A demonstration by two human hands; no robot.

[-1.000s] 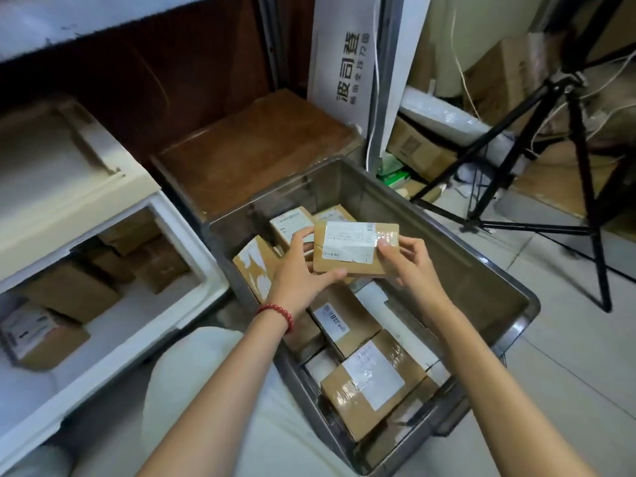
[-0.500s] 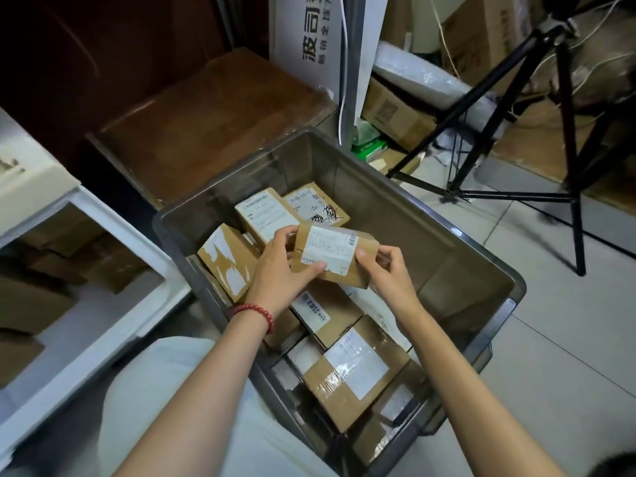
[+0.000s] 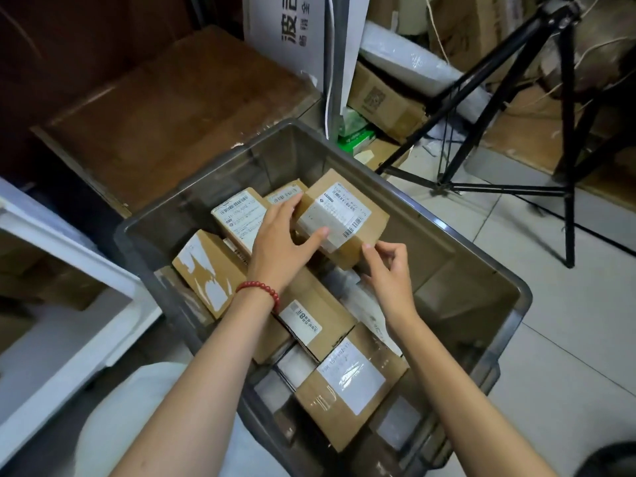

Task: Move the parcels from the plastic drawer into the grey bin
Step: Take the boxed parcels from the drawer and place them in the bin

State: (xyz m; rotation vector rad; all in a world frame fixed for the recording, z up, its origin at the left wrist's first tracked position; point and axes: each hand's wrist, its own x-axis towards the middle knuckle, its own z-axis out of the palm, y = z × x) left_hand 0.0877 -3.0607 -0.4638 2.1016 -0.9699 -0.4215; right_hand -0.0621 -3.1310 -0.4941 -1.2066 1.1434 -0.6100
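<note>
Head view: at least six brown cardboard parcels [image 3: 344, 390] sit in the grey plastic bin [image 3: 275, 156]. The left hand [image 3: 278, 242] grips the topmost barcode-labelled parcel [image 3: 344, 215] while the right hand [image 3: 389, 266] pinches its near corner. One white label [image 3: 303, 316] reads "8元". One white plastic drawer [image 3: 69, 356] stands left.

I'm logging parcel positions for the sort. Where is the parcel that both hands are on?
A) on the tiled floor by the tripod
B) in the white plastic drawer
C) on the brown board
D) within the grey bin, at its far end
D: the parcel, gripped by the left hand and pinched at a corner by the right hand, is inside the grey bin walls, among other parcels.
</note>
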